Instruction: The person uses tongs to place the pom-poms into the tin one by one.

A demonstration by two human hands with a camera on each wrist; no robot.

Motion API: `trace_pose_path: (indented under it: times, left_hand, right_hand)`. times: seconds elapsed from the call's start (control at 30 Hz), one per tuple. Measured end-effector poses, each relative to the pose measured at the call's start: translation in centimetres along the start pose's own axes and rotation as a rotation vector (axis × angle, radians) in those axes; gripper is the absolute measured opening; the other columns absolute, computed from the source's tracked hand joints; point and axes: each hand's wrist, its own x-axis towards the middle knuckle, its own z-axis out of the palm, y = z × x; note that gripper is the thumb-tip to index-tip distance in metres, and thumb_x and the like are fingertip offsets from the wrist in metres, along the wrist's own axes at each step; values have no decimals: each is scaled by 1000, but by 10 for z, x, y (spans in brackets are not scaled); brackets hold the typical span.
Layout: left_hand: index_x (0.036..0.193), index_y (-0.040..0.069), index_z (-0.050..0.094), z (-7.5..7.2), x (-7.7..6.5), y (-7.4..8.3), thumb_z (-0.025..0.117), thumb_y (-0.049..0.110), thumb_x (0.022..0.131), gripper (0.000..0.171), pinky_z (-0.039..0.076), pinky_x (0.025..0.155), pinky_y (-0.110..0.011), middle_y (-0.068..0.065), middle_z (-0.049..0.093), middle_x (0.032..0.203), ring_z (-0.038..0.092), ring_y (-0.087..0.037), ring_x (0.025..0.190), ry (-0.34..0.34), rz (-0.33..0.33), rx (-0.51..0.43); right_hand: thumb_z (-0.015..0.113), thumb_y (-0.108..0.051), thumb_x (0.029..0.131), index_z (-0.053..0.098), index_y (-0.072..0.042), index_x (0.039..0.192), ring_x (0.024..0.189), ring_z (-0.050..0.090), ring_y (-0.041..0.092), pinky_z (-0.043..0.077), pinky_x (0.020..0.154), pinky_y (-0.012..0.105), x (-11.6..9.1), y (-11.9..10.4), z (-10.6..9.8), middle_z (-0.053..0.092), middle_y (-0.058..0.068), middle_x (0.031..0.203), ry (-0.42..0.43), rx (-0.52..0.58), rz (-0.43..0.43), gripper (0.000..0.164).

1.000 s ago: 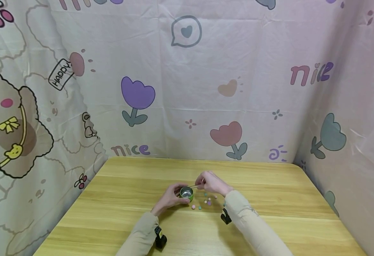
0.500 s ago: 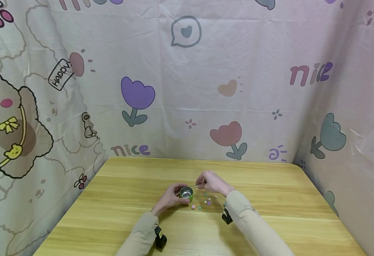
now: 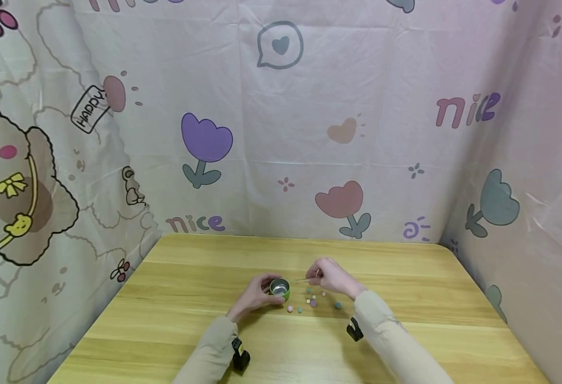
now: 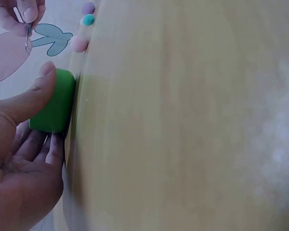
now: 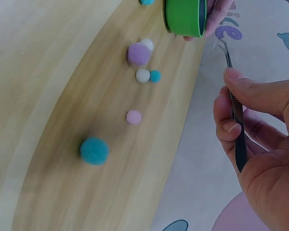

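My left hand [image 3: 256,293] holds a small round green tin [image 4: 55,108] upright on the table, thumb on the near side and fingers round the far side. Seen from above, the tin's silvery inside shows no pom-pom. To its right, my right hand [image 3: 331,276] pinches bent-tip metal tweezers [image 5: 237,130] between thumb and fingers. Their tips point toward the tin, slightly apart, with nothing between them. Small pom-poms lie on the table below the tweezers: a purple one [image 5: 138,54], a pink one [image 5: 133,117] and a larger teal one [image 5: 94,150], among several others.
The wooden table [image 3: 189,330] runs back to a patterned cloth [image 3: 281,133] that hangs behind and along both sides. A pale pink pom-pom [image 4: 79,43] lies close to the tin. Black wrist cameras sit on both sleeves.
My right hand has drawn right, taking the tweezers' tips from the tin's rim to clear of it. The larger teal pom-pom now shows fully beside the sleeve. My left hand keeps its hold.
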Motion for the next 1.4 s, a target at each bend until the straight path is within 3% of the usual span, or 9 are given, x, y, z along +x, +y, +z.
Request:
trace_pose_path:
  times: [0.47, 1.4]
  left_hand:
    - [133, -14, 52, 0, 0, -2, 82, 0, 79, 63, 44, 115, -56, -33, 58, 131, 56, -47, 126, 6, 3, -11]
    - [133, -13, 53, 0, 0, 0, 83, 0, 78, 64, 42, 116, -56, -32, 58, 133, 55, -48, 129, 20, -24, 1]
  right_hand:
    - [73, -2, 88, 76, -1, 94, 74, 61, 4, 54, 66, 17, -22, 12, -11, 75, 9, 90, 67, -3, -46, 8]
    - [74, -3, 87, 76, 1, 95, 71, 57, 0, 54, 63, 17, -69, 44, -32, 73, 6, 85, 56, -14, -8, 9]
